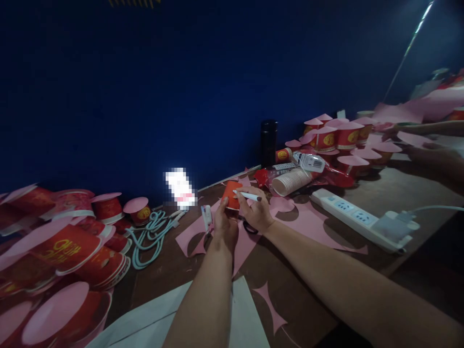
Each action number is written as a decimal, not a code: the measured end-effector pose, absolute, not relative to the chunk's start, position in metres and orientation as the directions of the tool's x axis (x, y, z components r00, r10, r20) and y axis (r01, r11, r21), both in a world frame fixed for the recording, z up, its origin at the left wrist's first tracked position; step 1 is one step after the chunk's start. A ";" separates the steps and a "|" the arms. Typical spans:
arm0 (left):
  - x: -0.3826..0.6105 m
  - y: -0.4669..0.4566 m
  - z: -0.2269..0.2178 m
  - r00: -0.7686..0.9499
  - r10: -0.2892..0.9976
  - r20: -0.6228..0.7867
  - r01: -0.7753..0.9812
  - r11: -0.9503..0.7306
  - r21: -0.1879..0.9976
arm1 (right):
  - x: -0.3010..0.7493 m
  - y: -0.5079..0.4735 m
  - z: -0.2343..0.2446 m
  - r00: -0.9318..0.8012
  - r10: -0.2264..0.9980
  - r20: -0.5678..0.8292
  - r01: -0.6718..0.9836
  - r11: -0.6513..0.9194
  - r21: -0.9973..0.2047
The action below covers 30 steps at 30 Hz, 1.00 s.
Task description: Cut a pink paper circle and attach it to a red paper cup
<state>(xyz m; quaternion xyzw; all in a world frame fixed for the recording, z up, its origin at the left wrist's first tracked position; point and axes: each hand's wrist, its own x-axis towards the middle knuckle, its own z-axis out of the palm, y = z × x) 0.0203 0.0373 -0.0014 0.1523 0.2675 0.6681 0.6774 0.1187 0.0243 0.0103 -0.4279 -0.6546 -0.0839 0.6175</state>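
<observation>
A small red paper cup (232,194) is in my left hand (225,220), the fingers wrapped round its side and base. My right hand (258,210) grips a white marker pen (248,195) with a dark end. Its tip is at the cup's side; whether it touches cannot be made out. Beneath both hands lies pink paper (308,220) with round cut-outs. Left of the cup are another white marker (208,213) and a thin pen (204,217). A dark ring-shaped thing, partly hidden, shows under my right hand.
Red cups with pink discs crowd the left (72,246) and back right (348,135). A bright phone (180,187), coiled cable (148,241), black flask (268,142), stacked paper cups (292,181) and power strip (344,217) stand around. Another person's hand (438,157) is far right.
</observation>
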 end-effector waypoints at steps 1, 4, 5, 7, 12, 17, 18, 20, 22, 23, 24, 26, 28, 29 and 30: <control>0.020 0.037 -0.002 -0.023 0.987 -0.158 -0.823 0.071 0.564 | 0.119 0.024 0.010 0.127 0.453 0.883 0.670 0.617 -0.413; 0.021 0.038 -0.002 0.005 0.988 -0.154 -0.822 0.091 0.563 | 0.119 0.024 0.010 0.114 0.439 0.891 0.676 0.623 -0.393; 0.021 0.038 -0.002 0.009 0.988 -0.152 -0.821 0.095 0.564 | 0.119 0.024 0.010 0.112 0.439 0.891 0.676 0.624 -0.392; 0.021 0.039 -0.003 0.013 0.989 -0.150 -0.822 0.096 0.562 | 0.119 0.024 0.010 0.115 0.449 0.886 0.679 0.615 -0.400; 0.020 0.040 -0.004 0.031 0.988 -0.152 -0.823 0.111 0.558 | 0.119 0.025 0.010 0.118 0.464 0.878 0.689 0.598 -0.409; 0.020 0.040 -0.006 0.003 0.991 -0.131 -0.827 0.076 0.557 | 0.119 0.024 0.011 0.124 0.466 0.876 0.684 0.600 -0.415; 0.019 0.040 -0.006 0.001 0.991 -0.132 -0.826 0.075 0.558 | 0.119 0.024 0.011 0.125 0.468 0.875 0.682 0.600 -0.418; 0.018 0.041 -0.006 0.001 0.990 -0.139 -0.822 0.080 0.565 | 0.119 0.024 0.012 0.130 0.469 0.874 0.677 0.602 -0.424; 0.018 0.041 -0.005 0.002 0.990 -0.143 -0.818 0.084 0.569 | 0.119 0.023 0.012 0.138 0.460 0.877 0.671 0.608 -0.425; 0.017 0.041 -0.005 0.006 0.990 -0.143 -0.820 0.087 0.566 | 0.119 0.024 0.012 0.141 0.455 0.879 0.669 0.610 -0.423; 0.017 0.041 -0.005 0.013 0.990 -0.141 -0.823 0.090 0.561 | 0.119 0.024 0.012 0.142 0.450 0.882 0.669 0.612 -0.421; 0.017 0.041 -0.006 0.021 0.990 -0.136 -0.833 0.093 0.545 | 0.119 0.024 0.011 0.139 0.446 0.884 0.673 0.612 -0.415; 0.017 0.041 -0.006 0.017 0.991 -0.133 -0.834 0.088 0.545 | 0.119 0.024 0.011 0.135 0.449 0.883 0.675 0.611 -0.414; 0.017 0.041 -0.006 0.013 0.991 -0.132 -0.831 0.084 0.550 | 0.119 0.024 0.011 0.134 0.450 0.883 0.673 0.612 -0.414; 0.017 0.042 -0.006 0.011 0.991 -0.131 -0.827 0.083 0.555 | 0.119 0.024 0.011 0.134 0.451 0.882 0.671 0.614 -0.416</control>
